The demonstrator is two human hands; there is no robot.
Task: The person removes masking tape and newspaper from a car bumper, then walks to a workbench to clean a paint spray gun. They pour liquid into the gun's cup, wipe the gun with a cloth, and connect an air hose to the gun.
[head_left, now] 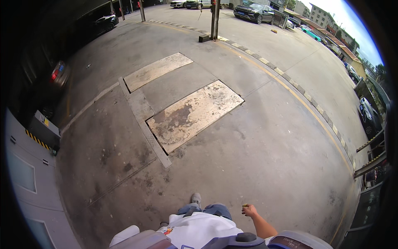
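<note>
My right hand point(249, 210) hangs out to the right of my body, over the concrete floor. Its fingers are curled round a small yellow-green thing point(244, 205), of which only an end shows, too little to tell its kind. A white sleeve point(125, 235) shows at my lower left, but I cannot make out my left hand. Below me are my white shirt point(203, 224), denim shorts and one grey shoe point(196, 199) stepping forward.
Two worn pale platforms point(195, 118) lie in the floor ahead, joined by a metal strip point(143, 118). A grey cabinet point(44, 129) and pale panels stand left. A post point(214, 20) rises ahead beside a striped kerb point(290, 79). Several parked cars point(255, 12) stand beyond.
</note>
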